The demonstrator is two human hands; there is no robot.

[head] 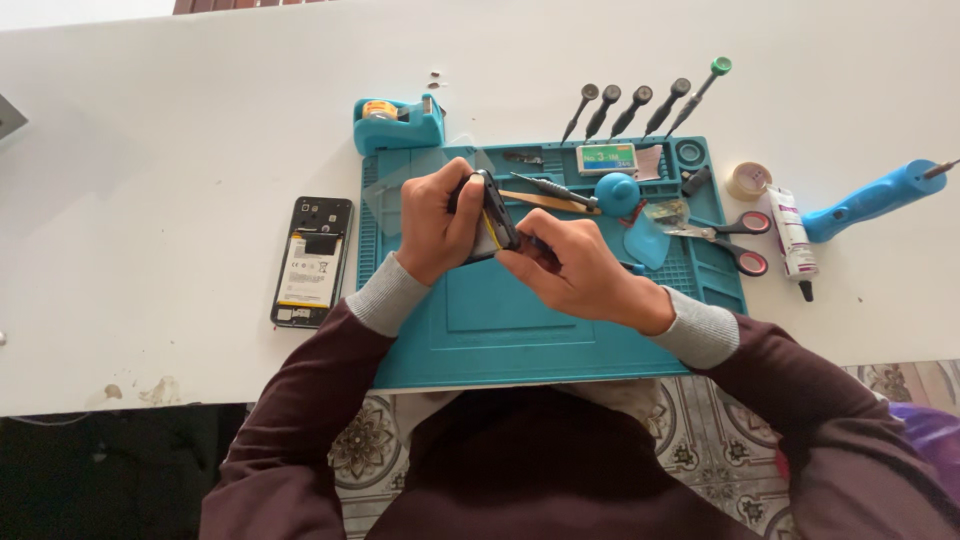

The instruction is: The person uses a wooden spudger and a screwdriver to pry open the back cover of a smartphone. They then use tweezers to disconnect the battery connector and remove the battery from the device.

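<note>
Phone frame (492, 212): dark, held on edge above the teal repair mat (500, 330), mat's 12 o'clock zone, edge upward for access. Left hand (432, 225) clamped round it; right hand (580, 270) pinching its lower end. Opened phone (312, 262) at 9 o'clock; screwdrivers (640, 105) at 1 o'clock.

Seen from above: left hand (432, 225) and right hand (580, 270) gripping a dark phone part (493, 212) on edge over a teal work mat (520, 330) on a white table (150, 150). Left of the mat, an opened phone (312, 262). Along the top, screwdrivers (640, 105); at right, scissors (735, 240).
</note>
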